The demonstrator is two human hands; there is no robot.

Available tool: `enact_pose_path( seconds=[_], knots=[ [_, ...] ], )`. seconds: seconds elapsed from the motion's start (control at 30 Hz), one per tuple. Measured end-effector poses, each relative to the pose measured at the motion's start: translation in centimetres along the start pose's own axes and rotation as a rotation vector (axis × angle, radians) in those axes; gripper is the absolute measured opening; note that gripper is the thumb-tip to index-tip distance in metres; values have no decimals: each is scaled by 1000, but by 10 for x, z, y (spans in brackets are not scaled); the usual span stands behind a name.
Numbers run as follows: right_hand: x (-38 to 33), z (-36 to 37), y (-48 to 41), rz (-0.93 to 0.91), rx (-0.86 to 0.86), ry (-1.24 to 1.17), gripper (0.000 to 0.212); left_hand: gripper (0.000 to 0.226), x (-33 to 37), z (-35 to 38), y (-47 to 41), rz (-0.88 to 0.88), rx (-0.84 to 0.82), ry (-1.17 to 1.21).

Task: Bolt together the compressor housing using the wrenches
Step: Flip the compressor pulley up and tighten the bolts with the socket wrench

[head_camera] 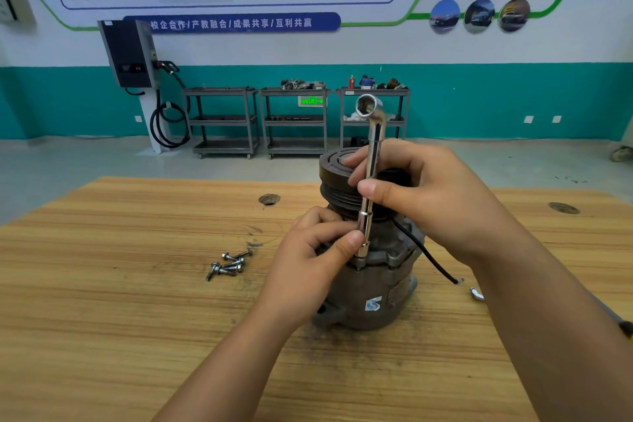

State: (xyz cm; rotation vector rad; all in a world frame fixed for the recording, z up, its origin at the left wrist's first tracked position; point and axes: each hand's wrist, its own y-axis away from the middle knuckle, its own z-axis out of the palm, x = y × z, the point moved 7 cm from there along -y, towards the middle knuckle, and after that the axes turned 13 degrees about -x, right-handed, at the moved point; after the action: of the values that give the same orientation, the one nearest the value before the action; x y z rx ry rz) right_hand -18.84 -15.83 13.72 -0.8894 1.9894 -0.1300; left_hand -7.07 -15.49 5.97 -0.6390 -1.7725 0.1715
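Gripping wrench (pixel 375 134) on compressor housing (pixel 373 284): left hand (pixel 308 260), right hand (pixel 421 195).

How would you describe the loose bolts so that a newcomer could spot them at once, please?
Find the wooden table, then the grey compressor standing on it. Left of the compressor, apart from it, lies a small heap of silvery bolts, the only loose shiny pieces on that side.
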Motion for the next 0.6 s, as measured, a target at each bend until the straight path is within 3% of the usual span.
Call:
enact_pose_path(
  seconds=[0.13, 0.27, 0.37, 0.47, 0.6],
  knots=[
    [3, 1, -1, 44, 70, 4, 9, 16, 1, -2, 1, 23, 18, -9],
    [2, 2, -1, 40, 133, 33, 13, 7, 1, -2, 1, 21, 22, -44],
    [1, 1, 0, 11, 80, -7, 11, 20, 0, -1, 0, 7, -3, -18],
    [1, -2, 1, -6, -6, -32, 25, 26, 0, 0, 0, 3, -18, 1],
    [3, -2, 0, 14, 26, -32, 16, 12, -1, -1, 1, 11, -1, 29]
  ],
)
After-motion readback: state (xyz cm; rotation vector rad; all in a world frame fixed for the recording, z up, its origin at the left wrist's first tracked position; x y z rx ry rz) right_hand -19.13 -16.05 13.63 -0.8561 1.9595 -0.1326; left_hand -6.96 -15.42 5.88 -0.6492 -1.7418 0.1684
